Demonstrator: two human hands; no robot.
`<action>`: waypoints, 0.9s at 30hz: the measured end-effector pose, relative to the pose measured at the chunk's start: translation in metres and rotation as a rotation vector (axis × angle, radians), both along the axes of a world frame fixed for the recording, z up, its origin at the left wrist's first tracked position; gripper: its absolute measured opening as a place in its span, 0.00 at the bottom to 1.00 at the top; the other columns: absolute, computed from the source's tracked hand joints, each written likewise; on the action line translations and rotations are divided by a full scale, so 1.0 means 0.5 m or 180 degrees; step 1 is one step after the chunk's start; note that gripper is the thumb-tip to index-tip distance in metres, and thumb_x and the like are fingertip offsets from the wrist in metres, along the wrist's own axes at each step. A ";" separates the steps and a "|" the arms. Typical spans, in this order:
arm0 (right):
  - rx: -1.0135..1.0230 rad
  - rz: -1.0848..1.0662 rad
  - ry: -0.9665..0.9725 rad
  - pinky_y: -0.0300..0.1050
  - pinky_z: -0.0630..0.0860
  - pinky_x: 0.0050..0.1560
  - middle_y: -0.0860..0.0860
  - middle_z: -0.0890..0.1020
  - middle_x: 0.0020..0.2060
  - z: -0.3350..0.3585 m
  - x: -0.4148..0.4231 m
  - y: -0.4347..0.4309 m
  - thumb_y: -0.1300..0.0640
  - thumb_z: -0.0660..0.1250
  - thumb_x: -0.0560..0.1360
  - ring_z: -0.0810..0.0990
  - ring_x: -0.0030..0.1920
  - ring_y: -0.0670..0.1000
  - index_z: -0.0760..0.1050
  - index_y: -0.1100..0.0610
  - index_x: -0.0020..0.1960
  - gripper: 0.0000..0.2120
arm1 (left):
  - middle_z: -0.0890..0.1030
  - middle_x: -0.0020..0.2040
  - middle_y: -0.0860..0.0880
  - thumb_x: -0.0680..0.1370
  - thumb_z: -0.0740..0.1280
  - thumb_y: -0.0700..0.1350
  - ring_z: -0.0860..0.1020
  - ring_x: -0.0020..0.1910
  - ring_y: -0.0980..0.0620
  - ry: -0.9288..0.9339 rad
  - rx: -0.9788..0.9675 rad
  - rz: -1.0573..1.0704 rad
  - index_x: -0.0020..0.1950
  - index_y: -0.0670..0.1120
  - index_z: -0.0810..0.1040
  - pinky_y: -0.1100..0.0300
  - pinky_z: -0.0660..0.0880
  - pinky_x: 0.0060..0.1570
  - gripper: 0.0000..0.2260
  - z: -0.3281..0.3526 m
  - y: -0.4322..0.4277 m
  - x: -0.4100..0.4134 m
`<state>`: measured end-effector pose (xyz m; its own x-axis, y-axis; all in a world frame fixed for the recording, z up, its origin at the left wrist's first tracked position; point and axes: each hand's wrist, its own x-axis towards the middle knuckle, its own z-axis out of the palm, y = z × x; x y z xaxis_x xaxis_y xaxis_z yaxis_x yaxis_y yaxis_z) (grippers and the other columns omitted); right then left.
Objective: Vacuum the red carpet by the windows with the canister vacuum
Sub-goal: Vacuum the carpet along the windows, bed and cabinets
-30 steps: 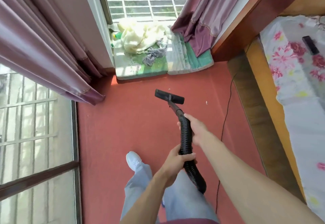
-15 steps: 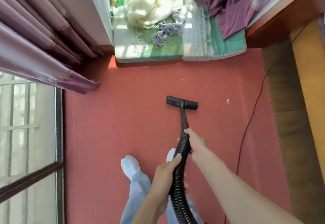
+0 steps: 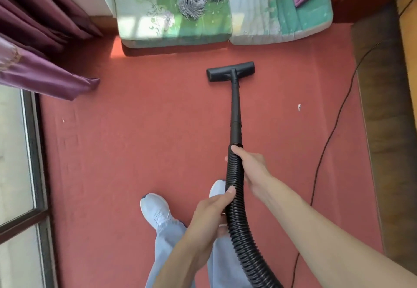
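Within 1 s the nozzle [image 3: 230, 71] has slid farther out on the carpet [image 3: 135, 152] and now sits near the mats [image 3: 176, 28]. The right hand [image 3: 250, 168] and left hand [image 3: 209, 217] both grip the hose [image 3: 234, 197]. A scrap [image 3: 299, 107] at right probably needs another pass.

The floor nozzle [image 3: 230, 71] now sits farther ahead of the right hand [image 3: 250, 170], with far more of the wand [image 3: 235, 111] showing beyond its grip on the hose [image 3: 234, 197]. The nozzle is nearer the green mats [image 3: 180, 23]. The white scrap [image 3: 299, 107], formerly level with the nozzle, now lies between nozzle and hand, off to the hand's right.
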<state>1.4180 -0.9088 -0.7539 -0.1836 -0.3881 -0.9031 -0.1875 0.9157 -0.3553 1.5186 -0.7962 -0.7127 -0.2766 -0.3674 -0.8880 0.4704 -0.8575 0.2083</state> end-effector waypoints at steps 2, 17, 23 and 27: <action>0.0004 0.0093 0.0083 0.42 0.76 0.33 0.56 0.84 0.37 0.026 0.002 0.007 0.53 0.68 0.75 0.78 0.28 0.49 0.80 0.61 0.43 0.11 | 0.81 0.48 0.40 0.72 0.73 0.60 0.79 0.46 0.45 0.0335 -0.0130 -0.0184 0.51 0.41 0.83 0.49 0.78 0.54 0.22 0.008 0.003 0.014; -0.0216 0.0314 -0.0086 0.48 0.73 0.46 0.57 0.86 0.40 0.011 0.022 -0.034 0.53 0.68 0.77 0.80 0.39 0.52 0.81 0.60 0.50 0.10 | 0.81 0.45 0.40 0.74 0.73 0.58 0.79 0.43 0.46 -0.0081 -0.0019 0.0164 0.56 0.33 0.80 0.48 0.78 0.52 0.27 -0.010 -0.024 0.027; -0.0265 0.0389 -0.0143 0.47 0.75 0.43 0.59 0.82 0.44 0.009 0.045 -0.058 0.54 0.67 0.78 0.78 0.36 0.52 0.79 0.62 0.54 0.11 | 0.80 0.46 0.43 0.74 0.72 0.58 0.77 0.43 0.47 0.0085 -0.0209 0.0347 0.54 0.39 0.83 0.52 0.77 0.49 0.22 -0.022 -0.033 0.026; 0.0072 0.0791 -0.0446 0.46 0.73 0.40 0.56 0.83 0.37 0.122 0.046 -0.048 0.53 0.65 0.77 0.79 0.31 0.49 0.79 0.62 0.50 0.11 | 0.83 0.42 0.50 0.72 0.74 0.58 0.81 0.41 0.54 0.1225 -0.0866 -0.0077 0.60 0.42 0.82 0.61 0.78 0.45 0.24 0.007 -0.016 0.077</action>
<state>1.4408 -0.9329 -0.6930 0.0418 -0.3850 -0.9220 -0.3578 0.8558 -0.3736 1.5571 -0.8042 -0.7091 -0.5780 -0.5621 -0.5916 0.5382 -0.8075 0.2414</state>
